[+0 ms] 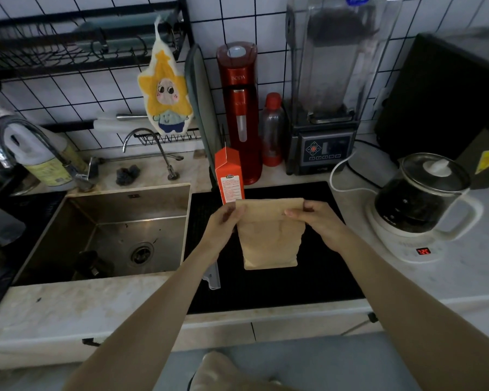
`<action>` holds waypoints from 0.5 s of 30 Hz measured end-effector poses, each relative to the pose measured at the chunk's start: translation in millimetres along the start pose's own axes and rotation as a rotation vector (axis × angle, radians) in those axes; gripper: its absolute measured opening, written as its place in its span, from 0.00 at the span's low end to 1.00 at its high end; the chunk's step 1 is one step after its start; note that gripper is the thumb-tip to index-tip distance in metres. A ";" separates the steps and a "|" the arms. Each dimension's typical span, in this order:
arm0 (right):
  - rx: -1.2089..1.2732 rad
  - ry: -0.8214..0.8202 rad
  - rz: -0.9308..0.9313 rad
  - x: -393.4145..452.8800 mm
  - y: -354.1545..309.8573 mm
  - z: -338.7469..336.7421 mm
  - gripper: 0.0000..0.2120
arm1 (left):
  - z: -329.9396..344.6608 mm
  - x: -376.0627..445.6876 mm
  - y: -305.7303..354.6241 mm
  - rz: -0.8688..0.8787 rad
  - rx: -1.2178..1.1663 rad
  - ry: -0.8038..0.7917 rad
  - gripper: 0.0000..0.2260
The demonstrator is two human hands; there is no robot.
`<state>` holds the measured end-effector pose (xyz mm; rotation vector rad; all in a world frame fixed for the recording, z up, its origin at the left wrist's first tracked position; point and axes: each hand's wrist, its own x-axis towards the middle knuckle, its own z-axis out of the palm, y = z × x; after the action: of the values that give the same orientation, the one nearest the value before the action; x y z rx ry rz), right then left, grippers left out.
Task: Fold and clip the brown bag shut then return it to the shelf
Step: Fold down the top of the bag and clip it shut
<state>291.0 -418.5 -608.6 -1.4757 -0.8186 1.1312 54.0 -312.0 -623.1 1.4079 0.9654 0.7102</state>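
Note:
A brown paper bag (pixel 271 238) stands upright on the black mat (pixel 308 277) in the middle of the counter. Its top strip is flattened and bent over. My left hand (pixel 223 221) pinches the top left corner of the bag. My right hand (pixel 316 218) grips the top right corner, thumb on the near face. A pale translucent clip (pixel 213 277) lies on the mat's left edge, just below my left forearm. A black wire shelf (pixel 68 46) hangs on the tiled wall at the upper left.
An orange carton (pixel 228 176) stands right behind the bag. Behind it are a red soda maker (pixel 239 108), a red-capped bottle (pixel 272 131) and a blender (pixel 328 94). A glass kettle (pixel 424 201) sits at the right, a steel sink (pixel 110 232) at the left.

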 end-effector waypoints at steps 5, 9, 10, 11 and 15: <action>-0.001 -0.001 -0.016 0.8 2.5 -0.1 0.13 | -13.7 -5.2 -29.0 -0.090 0.238 0.201 0.15; 0.010 -0.005 -0.026 -0.6 2.4 0.4 0.12 | -41.0 -12.9 -60.1 -0.266 0.672 0.180 0.17; 0.015 -0.006 -0.027 -1.0 2.3 0.6 0.12 | -46.9 -16.6 -66.6 -0.309 0.755 0.159 0.17; 0.019 -0.004 -0.027 -1.2 2.1 0.9 0.11 | -51.5 -20.5 -72.2 -0.350 0.848 0.133 0.17; 0.012 0.025 -0.016 -1.4 3.2 3.6 0.14 | -56.7 -32.7 -85.8 -0.495 1.073 0.070 0.19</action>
<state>287.0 -419.2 -611.3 -1.4681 -0.8038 1.1024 -22.5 -319.9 -698.7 1.9102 1.8045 -0.2093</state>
